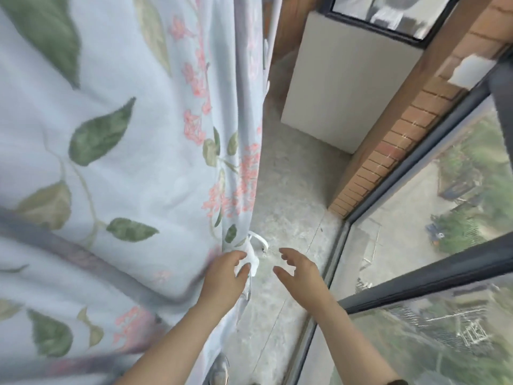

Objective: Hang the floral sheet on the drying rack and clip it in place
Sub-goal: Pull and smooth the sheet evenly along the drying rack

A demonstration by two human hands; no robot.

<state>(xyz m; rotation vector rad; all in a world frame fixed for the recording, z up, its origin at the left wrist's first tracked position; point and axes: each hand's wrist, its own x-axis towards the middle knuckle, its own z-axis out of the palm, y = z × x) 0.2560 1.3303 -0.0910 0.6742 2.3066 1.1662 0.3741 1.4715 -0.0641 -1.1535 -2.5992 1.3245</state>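
- Sheet (125,134): hangs down on your left, filling that side of the view.
- Left hand (227,276): your forearm reaches forward, fingers curled round the sheet's edge.
- Right hand (299,273): just beside it, clear of the sheet, fingers spread and loosely bent, holding nothing.
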